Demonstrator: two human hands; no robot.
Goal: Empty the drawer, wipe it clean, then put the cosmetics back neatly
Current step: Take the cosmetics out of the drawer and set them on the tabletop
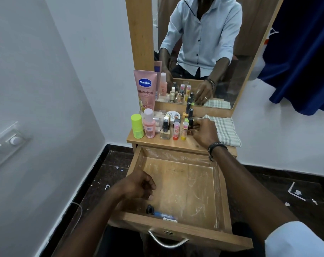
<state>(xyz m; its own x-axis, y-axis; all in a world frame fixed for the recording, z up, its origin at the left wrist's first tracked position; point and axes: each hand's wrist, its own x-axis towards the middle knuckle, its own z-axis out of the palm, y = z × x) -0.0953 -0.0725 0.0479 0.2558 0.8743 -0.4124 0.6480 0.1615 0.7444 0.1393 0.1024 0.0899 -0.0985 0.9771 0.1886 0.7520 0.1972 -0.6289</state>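
**Drawer nearly empty, cosmetics lined up on the dresser top**

White walls meet in the far corner behind a small wooden dresser (178, 144), which stands on a dark floor scattered with small white scraps. A tall wood-framed mirror (237, 58) rises from the dresser's far edge, and a dark blue curtain (304, 58) hangs at far right.

Pulled out toward the near side, the drawer (222, 193) shows a scuffed, white-streaked bottom and a metal handle (167, 242) on its front. Only a small dark item and a blue tube (162, 214) lie inside, against the near wall.

On the dresser top, a folded checked cloth (226, 129) sits at the right. At the left stands a pink Vaseline tube (146, 88), upright against the mirror frame. In front of it are a lime-green stick (137, 128), a pink bottle (149, 125), a nail polish bottle (165, 129) and two small pink-and-yellow tubes (180, 130).

The right hand (203, 134) reaches over the dresser top, fingers curled around a dark-capped bottle (191, 123) just beside the cloth. The left hand (139, 184) hovers over the drawer's near left part, fingers loosely curled, holding nothing visible.
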